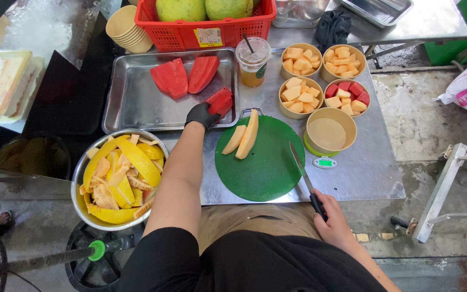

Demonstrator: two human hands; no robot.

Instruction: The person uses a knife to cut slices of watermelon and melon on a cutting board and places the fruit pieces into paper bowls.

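Observation:
My left hand (201,114), in a black glove, grips a red watermelon piece (221,100) at the front right corner of a steel tray (131,103). Two more peeled watermelon chunks (185,75) lie in that tray. My right hand (331,216) holds a knife (302,176) by its black handle, the blade resting over the right edge of a round green cutting board (263,167). Two orange melon slices (243,138) lie on the board's upper part.
Several paper bowls of cut fruit (320,75) and an empty bowl (331,132) on a small scale stand at right. An iced drink cup (253,62), a red basket (204,32) of green melons, stacked cups (128,30), and a bowl of yellow rinds (117,178) surround the steel table.

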